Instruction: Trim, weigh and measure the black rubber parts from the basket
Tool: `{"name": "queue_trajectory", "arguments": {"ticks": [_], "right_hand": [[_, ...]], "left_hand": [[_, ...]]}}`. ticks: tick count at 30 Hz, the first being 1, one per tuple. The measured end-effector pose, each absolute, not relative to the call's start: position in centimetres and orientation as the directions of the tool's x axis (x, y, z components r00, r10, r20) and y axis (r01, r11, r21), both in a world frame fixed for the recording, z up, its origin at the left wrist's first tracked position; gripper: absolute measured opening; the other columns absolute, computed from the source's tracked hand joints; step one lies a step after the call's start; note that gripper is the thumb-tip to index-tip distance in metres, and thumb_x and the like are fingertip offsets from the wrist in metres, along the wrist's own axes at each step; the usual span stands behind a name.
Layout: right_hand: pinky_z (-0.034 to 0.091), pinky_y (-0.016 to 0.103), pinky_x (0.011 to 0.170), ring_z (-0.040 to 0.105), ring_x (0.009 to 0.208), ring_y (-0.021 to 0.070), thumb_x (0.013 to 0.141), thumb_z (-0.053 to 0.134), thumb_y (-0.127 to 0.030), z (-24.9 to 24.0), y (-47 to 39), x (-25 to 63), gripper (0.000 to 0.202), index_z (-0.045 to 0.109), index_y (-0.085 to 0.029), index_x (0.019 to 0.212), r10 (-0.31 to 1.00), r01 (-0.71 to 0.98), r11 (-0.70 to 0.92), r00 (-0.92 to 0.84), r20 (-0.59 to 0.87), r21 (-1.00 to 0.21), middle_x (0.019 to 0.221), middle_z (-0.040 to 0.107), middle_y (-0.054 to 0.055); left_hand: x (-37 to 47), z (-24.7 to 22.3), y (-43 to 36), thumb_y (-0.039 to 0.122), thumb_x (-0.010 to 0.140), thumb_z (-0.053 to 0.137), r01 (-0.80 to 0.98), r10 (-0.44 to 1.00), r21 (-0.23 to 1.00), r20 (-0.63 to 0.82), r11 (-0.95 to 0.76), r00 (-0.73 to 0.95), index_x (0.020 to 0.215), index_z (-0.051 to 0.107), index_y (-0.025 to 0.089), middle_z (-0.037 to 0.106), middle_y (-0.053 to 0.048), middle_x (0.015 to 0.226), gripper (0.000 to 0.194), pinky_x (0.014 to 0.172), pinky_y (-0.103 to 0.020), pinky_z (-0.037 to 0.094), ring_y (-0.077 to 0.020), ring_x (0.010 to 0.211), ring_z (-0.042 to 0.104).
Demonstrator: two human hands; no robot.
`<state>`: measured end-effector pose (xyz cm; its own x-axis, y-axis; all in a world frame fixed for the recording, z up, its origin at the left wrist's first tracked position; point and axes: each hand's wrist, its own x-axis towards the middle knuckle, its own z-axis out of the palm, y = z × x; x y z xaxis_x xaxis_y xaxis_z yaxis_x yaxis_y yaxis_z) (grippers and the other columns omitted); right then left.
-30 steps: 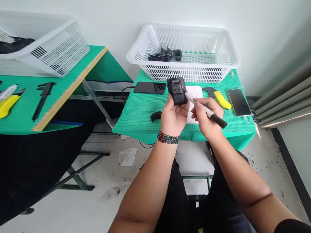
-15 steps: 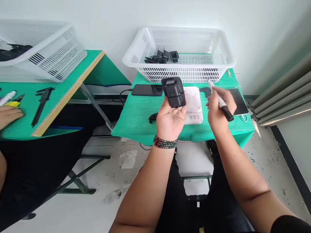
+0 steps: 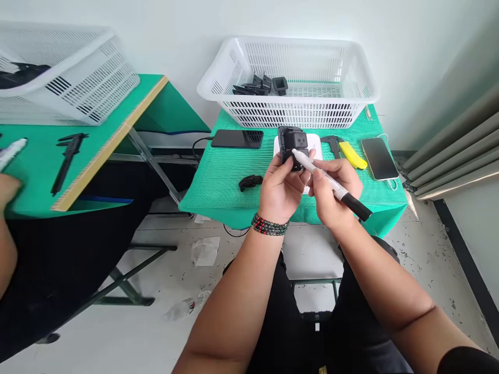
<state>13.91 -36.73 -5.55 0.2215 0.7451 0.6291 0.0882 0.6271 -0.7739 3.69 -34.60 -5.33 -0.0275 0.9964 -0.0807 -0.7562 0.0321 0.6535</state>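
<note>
My left hand [image 3: 281, 183] is closed round a black moulded plastic part [image 3: 292, 139], held tilted above the white digital scale [image 3: 315, 145]. In my right hand [image 3: 336, 188] is a white marker pen [image 3: 328, 182] with a black end pointing back toward me. Its front tip meets or almost meets the plastic part; I cannot tell if they touch. My right fingers come close to the left ones. A small black piece [image 3: 250, 182] lies on the green cloth left of my hands. Most of the scale is hidden behind my hands.
A white basket [image 3: 288, 104] with several black parts stands at the back. Right of the scale lie a black caliper [image 3: 332, 145], a yellow cutter [image 3: 353, 155] and a phone [image 3: 380, 158]. Another phone [image 3: 237, 138] lies left. A co-worker's hand [image 3: 8, 188] is at the left table.
My right hand has moved left, bringing the marker to the plastic part. My left hand has turned the part and shifted slightly right. The yellow cutter has come into view.
</note>
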Motion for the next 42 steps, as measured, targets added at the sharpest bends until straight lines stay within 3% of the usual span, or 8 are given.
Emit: {"name": "queue_trajectory", "arguments": {"ticks": [5, 11, 17, 20, 24, 30, 37, 42], "right_hand": [[0.049, 0.031, 0.05, 0.061, 0.053, 0.0141, 0.101, 0.063, -0.045, -5.5, -37.3, 13.6, 0.023, 0.065, -0.023, 0.097, 0.776, 0.087, 0.587, 0.226, 0.59, -0.805, 0.069, 0.066, -0.002], [0.048, 0.032, 0.049, 0.06, 0.052, 0.0142, 0.094, 0.07, -0.037, -4.4, -38.1, 13.3, 0.015, 0.068, -0.022, 0.092, 0.789, 0.033, 0.542, 0.324, 0.522, -0.84, 0.066, 0.066, -0.002], [0.04, 0.027, 0.04, 0.049, 0.038, 0.0113, 0.091, 0.068, -0.042, -3.4, -37.7, 13.4, 0.022, 0.063, -0.023, 0.081, 0.949, -0.506, 0.268, -0.006, 0.314, -0.82, 0.05, 0.055, -0.008], [0.042, 0.025, 0.042, 0.052, 0.04, 0.0106, 0.088, 0.072, -0.041, -3.2, -37.5, 13.8, 0.02, 0.066, -0.022, 0.083, 0.943, -0.516, 0.315, 0.072, 0.326, -0.797, 0.051, 0.055, -0.008], [0.036, 0.023, 0.039, 0.052, 0.041, 0.0105, 0.09, 0.069, -0.033, -2.8, -37.4, 14.9, 0.013, 0.067, -0.023, 0.082, 0.888, -0.428, 0.458, 0.271, 0.373, -0.779, 0.054, 0.057, -0.007], [0.036, 0.025, 0.043, 0.044, 0.037, 0.0096, 0.097, 0.061, -0.037, -2.9, -36.1, 16.7, 0.026, 0.054, -0.024, 0.076, 0.793, -0.237, 0.55, 0.447, 0.413, -0.8, 0.049, 0.044, -0.01], [0.037, 0.027, 0.042, 0.041, 0.036, 0.0106, 0.099, 0.057, -0.042, -3.3, -35.9, 17.1, 0.031, 0.049, -0.026, 0.074, 0.818, -0.104, 0.498, 0.388, 0.426, -0.861, 0.047, 0.042, -0.009], [0.037, 0.027, 0.04, 0.04, 0.035, 0.0103, 0.098, 0.06, -0.037, -3.1, -35.9, 17.3, 0.031, 0.049, -0.025, 0.071, 0.849, -0.141, 0.47, 0.34, 0.403, -0.871, 0.046, 0.044, -0.01]], "left_hand": [[4.1, -4.8, -35.2, 0.011, 0.094, 0.067, -0.699, 1.0, 0.715, 0.003, -0.003, -0.002, 0.098, 0.074, 0.024, 0.081, -0.003, 0.105, 0.015, 0.1, -0.04, 0.062, -0.0236, 0.109, 0.077], [4.3, -4.9, -35.5, 0.014, 0.088, 0.079, -0.703, 0.995, 0.709, 0.095, -0.057, 0.015, 0.097, 0.074, 0.022, 0.077, -0.001, 0.087, 0.014, 0.065, -0.026, 0.058, -0.0123, 0.065, 0.068], [4.5, -5.5, -35.8, 0.018, 0.09, 0.078, -0.698, 0.991, 0.715, 0.068, 0.032, 0.116, 0.096, 0.071, 0.022, 0.052, 0.009, 0.045, 0.01, 0.032, -0.021, 0.031, -0.0076, 0.029, 0.04], [4.6, -5.5, -35.5, 0.024, 0.092, 0.076, -0.719, 0.992, 0.692, 0.027, 0.07, 0.123, 0.087, 0.067, 0.02, 0.053, 0.007, 0.047, 0.011, 0.034, -0.022, 0.034, -0.0094, 0.032, 0.046], [4.3, -4.8, -34.9, 0.036, 0.102, 0.068, -0.782, 0.99, 0.615, -0.139, 0.101, 0.018, 0.091, 0.067, 0.021, 0.069, 0.001, 0.072, 0.018, 0.048, -0.022, 0.046, -0.0103, 0.054, 0.062], [3.3, -3.9, -34.6, 0.045, 0.111, 0.046, -0.835, 0.969, 0.529, -0.247, 0.151, 0.019, 0.084, 0.064, 0.019, 0.06, 0.001, 0.07, 0.042, 0.043, -0.022, 0.035, -0.0057, 0.044, 0.037], [3.2, -3.6, -34.7, 0.045, 0.111, 0.045, -0.801, 0.963, 0.574, -0.27, 0.169, 0.01, 0.086, 0.067, 0.02, 0.056, 0.002, 0.068, 0.042, 0.042, -0.023, 0.032, -0.0061, 0.043, 0.033], [2.7, -4.0, -34.6, 0.044, 0.11, 0.047, -0.787, 0.965, 0.595, -0.264, 0.166, 0.005, 0.084, 0.066, 0.02, 0.061, 0.0, 0.072, 0.04, 0.042, -0.024, 0.032, -0.0055, 0.042, 0.032]]}}
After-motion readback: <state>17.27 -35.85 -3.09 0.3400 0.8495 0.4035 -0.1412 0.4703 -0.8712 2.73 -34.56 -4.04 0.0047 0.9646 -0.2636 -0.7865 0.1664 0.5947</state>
